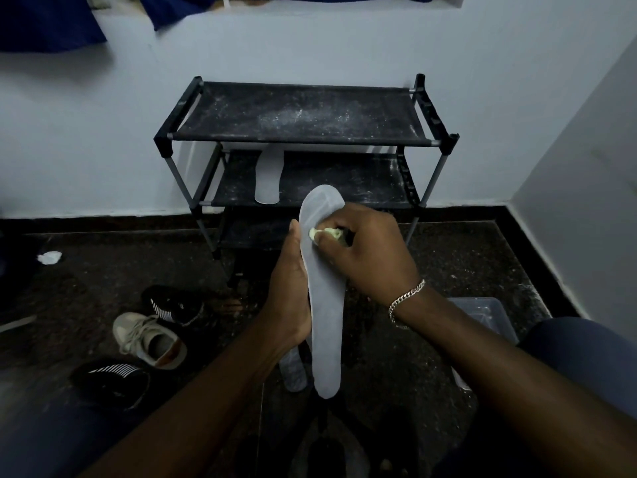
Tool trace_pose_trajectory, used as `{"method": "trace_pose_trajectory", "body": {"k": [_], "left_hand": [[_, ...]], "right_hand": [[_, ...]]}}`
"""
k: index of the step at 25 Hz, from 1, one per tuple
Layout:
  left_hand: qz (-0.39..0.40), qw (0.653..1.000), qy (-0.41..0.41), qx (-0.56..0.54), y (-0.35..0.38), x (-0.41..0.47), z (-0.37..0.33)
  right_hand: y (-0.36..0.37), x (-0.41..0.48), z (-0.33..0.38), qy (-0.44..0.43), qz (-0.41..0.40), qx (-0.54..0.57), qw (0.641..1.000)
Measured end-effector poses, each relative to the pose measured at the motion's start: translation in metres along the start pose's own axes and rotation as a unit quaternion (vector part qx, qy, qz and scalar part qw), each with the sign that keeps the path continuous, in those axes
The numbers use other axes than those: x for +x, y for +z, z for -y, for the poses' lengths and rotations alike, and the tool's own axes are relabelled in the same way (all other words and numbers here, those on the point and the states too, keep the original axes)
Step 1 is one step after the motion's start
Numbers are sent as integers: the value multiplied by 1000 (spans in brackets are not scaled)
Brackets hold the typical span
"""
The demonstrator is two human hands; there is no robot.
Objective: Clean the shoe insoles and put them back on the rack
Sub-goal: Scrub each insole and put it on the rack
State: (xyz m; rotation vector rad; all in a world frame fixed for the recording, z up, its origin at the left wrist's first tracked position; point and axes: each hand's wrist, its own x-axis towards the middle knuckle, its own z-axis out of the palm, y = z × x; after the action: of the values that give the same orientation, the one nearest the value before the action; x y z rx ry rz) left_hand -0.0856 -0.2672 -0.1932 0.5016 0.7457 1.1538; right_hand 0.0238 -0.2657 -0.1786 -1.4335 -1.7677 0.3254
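The left forearm [206, 391] rises from the bottom edge to the left hand [289, 288], which grips a pale grey insole [325, 312] by its left edge. The insole stands upright, its heel hanging below the grip. The right hand [365, 250] pinches a pale green wad [325, 233] against the insole's forepart. A second insole [269, 177] lies on the rack's [300, 112] middle shelf.

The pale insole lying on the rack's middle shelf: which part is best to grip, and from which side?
Probably its near rounded end, coming from the front. The insole lies flat with that end at the front edge of the middle shelf, while the top shelf covers its far end from above, so a pinch with thumb on top looks easiest.
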Motion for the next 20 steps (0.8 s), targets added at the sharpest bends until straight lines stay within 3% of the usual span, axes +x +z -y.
{"method": "trace_pose_trajectory", "body": {"k": [3,6,8,10,14,16,17,18,20], "left_hand": [[-78,995,69,5,8,5,10],[-59,996,60,-17,7,2,8],[-43,996,54,52,-1,2,2],[-21,997,46,54,3,1,6],[-30,986,165,-2,8,1,22],[-18,990,138,3,3,10,7],[64,987,136,60,-2,11,4],[60,986,106,110,-4,8,5],[-4,992,97,75,-1,11,11]], "right_hand": [[5,-1,7,-25,-12,16,999],[3,-4,9,-38,29,37,998],[1,0,6,-15,8,27,999],[1,4,5,-6,-29,21,999],[4,-1,12,-34,19,38,999],[2,-1,8,-19,26,31,999],[1,0,5,-6,9,28,1000],[0,3,4,4,-11,26,1000],[1,5,6,-3,-27,31,999]]}}
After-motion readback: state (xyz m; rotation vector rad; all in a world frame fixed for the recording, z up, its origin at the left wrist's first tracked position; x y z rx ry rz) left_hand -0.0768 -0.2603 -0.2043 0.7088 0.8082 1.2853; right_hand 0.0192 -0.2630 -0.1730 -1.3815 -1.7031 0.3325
